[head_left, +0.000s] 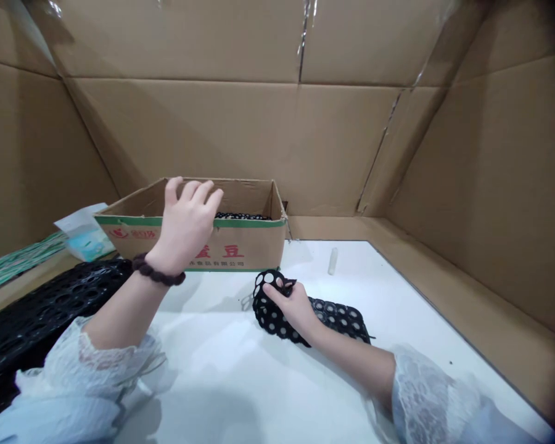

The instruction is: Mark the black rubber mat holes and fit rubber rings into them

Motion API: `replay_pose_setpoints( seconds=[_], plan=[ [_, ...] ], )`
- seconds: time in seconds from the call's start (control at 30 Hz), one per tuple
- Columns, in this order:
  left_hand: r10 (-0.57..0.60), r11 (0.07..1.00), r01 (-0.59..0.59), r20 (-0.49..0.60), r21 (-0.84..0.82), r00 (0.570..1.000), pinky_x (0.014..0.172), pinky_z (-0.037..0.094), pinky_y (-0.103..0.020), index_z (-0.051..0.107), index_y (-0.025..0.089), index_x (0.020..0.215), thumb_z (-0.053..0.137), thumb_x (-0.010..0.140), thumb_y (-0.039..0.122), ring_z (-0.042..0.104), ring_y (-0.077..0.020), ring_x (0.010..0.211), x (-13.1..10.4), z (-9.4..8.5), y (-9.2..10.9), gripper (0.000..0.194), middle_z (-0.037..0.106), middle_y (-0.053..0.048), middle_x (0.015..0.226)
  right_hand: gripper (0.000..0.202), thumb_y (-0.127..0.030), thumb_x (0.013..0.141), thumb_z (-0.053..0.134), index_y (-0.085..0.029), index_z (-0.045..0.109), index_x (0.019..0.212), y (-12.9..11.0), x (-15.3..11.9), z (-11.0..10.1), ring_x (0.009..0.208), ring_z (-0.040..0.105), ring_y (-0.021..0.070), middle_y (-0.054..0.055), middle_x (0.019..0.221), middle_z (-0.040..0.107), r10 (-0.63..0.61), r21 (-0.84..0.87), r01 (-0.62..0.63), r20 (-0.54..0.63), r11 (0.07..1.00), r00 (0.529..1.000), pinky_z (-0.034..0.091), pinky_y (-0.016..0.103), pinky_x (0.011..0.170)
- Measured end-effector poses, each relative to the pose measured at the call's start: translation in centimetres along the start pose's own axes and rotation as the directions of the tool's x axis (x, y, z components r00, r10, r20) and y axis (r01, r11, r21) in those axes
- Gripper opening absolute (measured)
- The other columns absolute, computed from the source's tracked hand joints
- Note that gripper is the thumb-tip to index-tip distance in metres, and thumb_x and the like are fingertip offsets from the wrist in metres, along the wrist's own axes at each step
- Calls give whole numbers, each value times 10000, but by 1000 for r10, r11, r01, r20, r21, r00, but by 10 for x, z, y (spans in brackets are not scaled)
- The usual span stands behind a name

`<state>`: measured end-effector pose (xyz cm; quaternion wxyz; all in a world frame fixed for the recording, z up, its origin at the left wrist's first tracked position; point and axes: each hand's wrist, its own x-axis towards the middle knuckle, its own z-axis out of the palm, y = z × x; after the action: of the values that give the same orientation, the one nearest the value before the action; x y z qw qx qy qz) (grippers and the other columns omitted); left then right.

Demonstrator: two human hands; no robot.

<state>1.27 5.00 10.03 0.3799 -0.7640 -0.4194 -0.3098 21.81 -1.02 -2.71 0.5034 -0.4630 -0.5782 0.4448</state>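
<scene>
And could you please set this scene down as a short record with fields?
left hand: fingers spread at the box's front rim; contact unclear
right hand: gripping one end of the black sheet
sheet: holed, on the white table
box: cardboard, open, black holed material inside
tube: beyond right hand

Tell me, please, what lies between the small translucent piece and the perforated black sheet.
The head view shows bare white tabletop between the translucent piece and the perforated black sheet in the right hand.
</scene>
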Motion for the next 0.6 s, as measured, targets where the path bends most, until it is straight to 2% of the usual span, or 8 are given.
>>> replay_pose_setpoints(
  seconds=[0.1,0.17,0.2,0.27,0.33,0.4,0.5,0.6],
  plan=[
    [209,971,-199,72,-133,975,945,296,-445,590,192,898,391,864,166,539,-204,916,-7,-20,23,204,626,-51,910,330,-437,673,627,-183,434,590,2,4,0,614,404,112,-54,564,403,24,43,-21,-76,999,997,349,245,656],
    [352,907,-293,163,-302,922,874,351,-369,591,190,810,405,886,241,543,-169,811,-13,-28,37,207,616,-29,790,345,-436,658,641,-185,417,581,3,7,0,633,413,116,-53,573,404,31,78,-23,-102,997,994,354,247,676],
    [408,866,-300,219,-401,886,837,366,-335,591,191,799,415,890,279,540,-157,782,-15,-28,43,216,611,-23,767,352,-435,653,645,-185,410,578,3,7,0,636,415,116,-52,578,403,35,93,-25,-101,995,994,356,249,682],
    [473,797,-229,341,-559,812,779,378,-291,596,197,836,450,880,337,538,-146,764,-20,-22,52,207,612,-15,769,356,-435,652,648,-184,405,584,3,8,0,642,422,116,-51,593,411,40,118,-30,-89,993,995,358,251,691],
    [488,770,-132,443,-624,752,756,374,-279,597,202,883,488,860,352,541,-152,779,-24,-10,56,186,620,-15,799,349,-439,661,643,-183,413,604,3,9,0,661,439,121,-45,614,435,48,133,-36,-91,990,995,359,254,707],
    [472,781,-83,498,-619,728,770,362,-288,602,200,891,508,849,340,539,-162,791,-26,1,57,174,617,-19,806,331,-450,686,621,-179,439,628,3,8,-1,684,455,128,-36,635,465,41,124,-28,-100,992,994,360,258,722],
    [443,815,-82,525,-574,727,811,338,-314,623,200,869,519,839,316,522,-178,833,-29,8,58,159,589,-31,824,302,-453,748,555,-160,518,689,3,6,-2,693,462,133,-13,672,509,-12,85,14,-27,996,1000,366,257,707],
    [419,838,-90,530,-538,738,799,332,-324,636,196,817,552,811,324,497,-190,840,-32,8,62,153,559,-39,829,297,-435,776,522,-150,541,693,3,5,-3,647,441,119,-11,669,509,-47,64,44,51,997,998,361,242,642]
  ],
)
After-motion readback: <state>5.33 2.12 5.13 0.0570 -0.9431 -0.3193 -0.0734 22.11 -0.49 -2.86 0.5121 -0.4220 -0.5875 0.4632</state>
